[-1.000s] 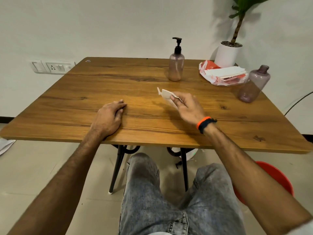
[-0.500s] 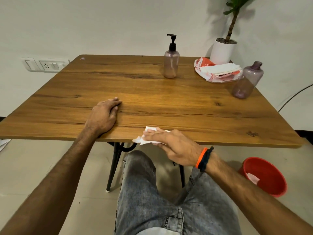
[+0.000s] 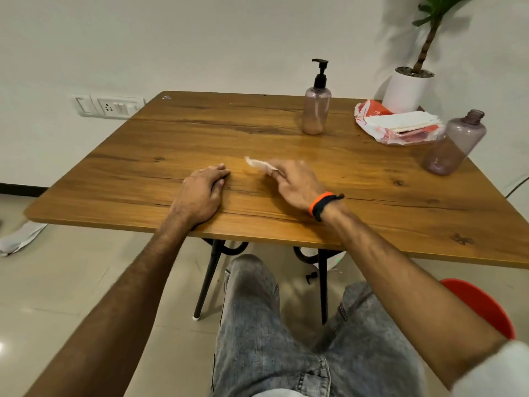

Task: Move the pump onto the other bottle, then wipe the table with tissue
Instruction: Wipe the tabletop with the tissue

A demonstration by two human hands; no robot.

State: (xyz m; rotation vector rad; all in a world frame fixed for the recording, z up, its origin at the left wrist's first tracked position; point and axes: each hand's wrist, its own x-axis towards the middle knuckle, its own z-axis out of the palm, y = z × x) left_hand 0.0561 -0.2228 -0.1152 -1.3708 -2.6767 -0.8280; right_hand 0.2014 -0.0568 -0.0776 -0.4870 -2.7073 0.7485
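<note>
1. Head view, pump stage: the black pump (image 3: 320, 70) sits on the bottle (image 3: 316, 110) at about 1 o'clock on the table (image 3: 143, 156). The second bottle (image 3: 455, 143) stands at about 3 o'clock with an open, bare neck. I judge the transfer done, though I cannot check how tightly the pump is seated.

2. Head view, wiping stage: my right hand (image 3: 297, 184) is near the table's centre, fingers pressed together and pinching a crumpled white tissue (image 3: 257, 163) against the wood. The hand is motion-blurred, so I read a stroke in progress.

3. Head view, support: my left hand (image 3: 200, 193) lies palm down at about 7 o'clock, just beside the right, fingers loosely together and holding nothing.

4. Head view, supplies: the tissue pack (image 3: 398, 126) lies at 2 o'clock between the two bottles, in front of the white plant pot (image 3: 406, 88).

5. Remaining, in my judgement: wiping only. No spill or residue is visible, so I cannot tell how much of the surface is covered. The far edge and both side margins may need passes.
</note>
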